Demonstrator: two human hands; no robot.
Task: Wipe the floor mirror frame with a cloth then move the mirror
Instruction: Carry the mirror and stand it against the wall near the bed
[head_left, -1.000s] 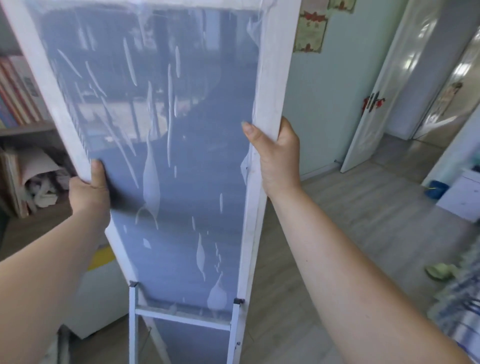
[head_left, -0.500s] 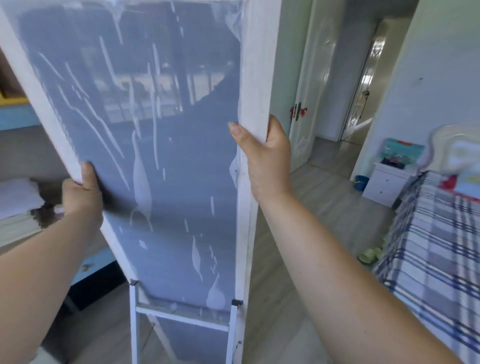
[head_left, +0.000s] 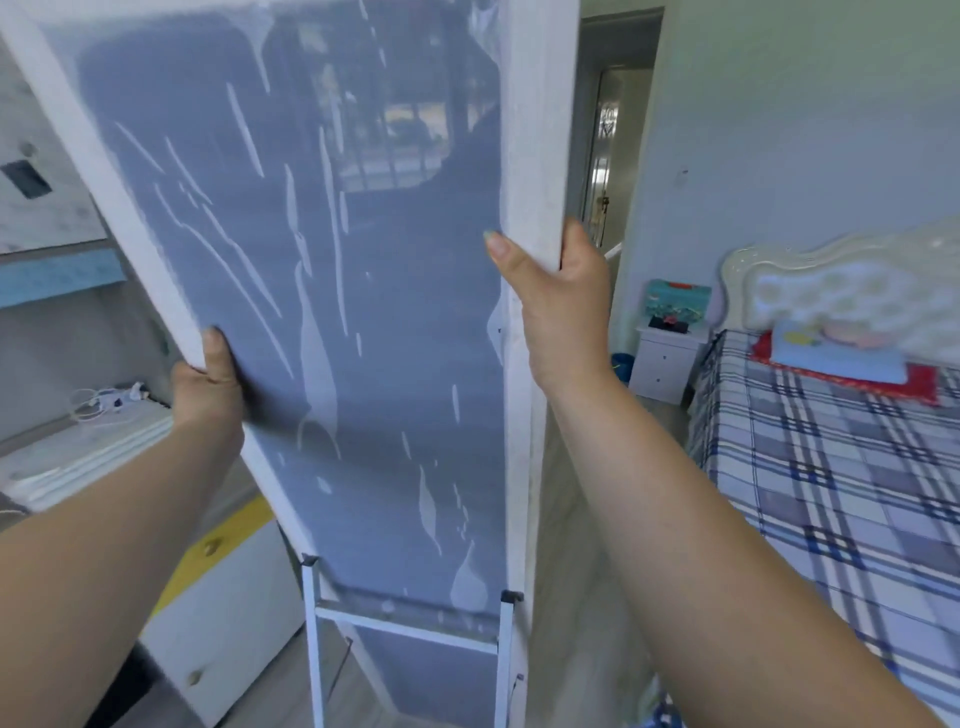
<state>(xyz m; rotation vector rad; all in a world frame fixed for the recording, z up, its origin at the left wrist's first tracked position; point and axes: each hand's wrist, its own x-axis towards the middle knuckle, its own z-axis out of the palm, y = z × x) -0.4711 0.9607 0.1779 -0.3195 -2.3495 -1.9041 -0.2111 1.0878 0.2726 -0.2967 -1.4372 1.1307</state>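
Presently the floor mirror fills the centre of the view, directly in front of the person and held between both hands. It is seen at a slant, its left side running diagonally down toward the centre and its right side close to vertical.

The left hand grips the left member of the white frame about halfway down. The thumb lies across the front, its tip at the edge of the glass, and the fingers go behind the frame and are hidden.

The right hand grips the right member higher up. The thumb is pressed flat on the front face, pointing up and inward, and the fingers are curled round the outer edge to the back.

The glass is covered by a blue-grey film marked with pale bubbles and streaks.

A white metal stand shows below the glass. Its legs run out of view, so contact with the floor cannot be determined.

To the right of the mirror, apart from it, stands a bed with a blue checked cover, and a white nightstand stands beside the bed. A doorway shows just past the right frame edge. To the left, a white cabinet with a yellow band stands near the mirror's lower end.
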